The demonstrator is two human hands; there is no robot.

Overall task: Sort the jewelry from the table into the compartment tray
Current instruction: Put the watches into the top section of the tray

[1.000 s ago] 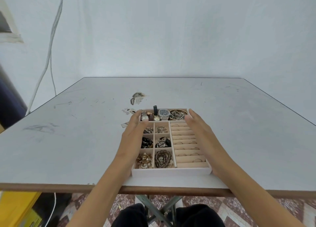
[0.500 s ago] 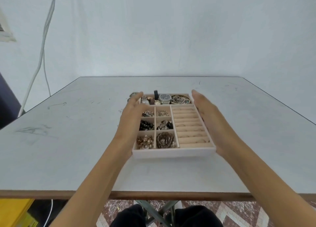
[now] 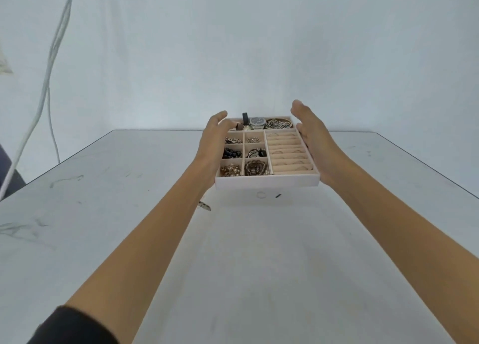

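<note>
Head view is showing the compartment tray (image 3: 267, 181) being carried between the two hands out over the middle of the table (image 3: 259, 266). It seems to be hanging clear of the tabletop, with a soft shadow lying under its front wall. The left hand (image 3: 212, 144) is pressing flat against the left wall, fingers straight and pointing away from the person, the thumb lying over the rim near the back corner. The right hand (image 3: 315, 141) is pressing the right wall in the same way, fingers straight and together. Neither hand is curling under the tray, as far as can be told.

The tray is looking nearly full. A watch (image 3: 257, 122) and chains (image 3: 278, 123) are sitting in the back row, and the ring rolls (image 3: 290, 152) are filling the right side.

What is mattering for the coming move is what is lying loose. A small ring (image 3: 261, 195) and a dark bit (image 3: 278, 196) are resting on the table just below and in front of the tray's front wall, between the forearms. Another small piece (image 3: 205, 206) is lying right beside the left forearm. The left hand is nearer that piece, the right is nearer the dark bit, and the ring is lying about midway. Both hands are busy, so the tray probably needs setting down first.
</note>
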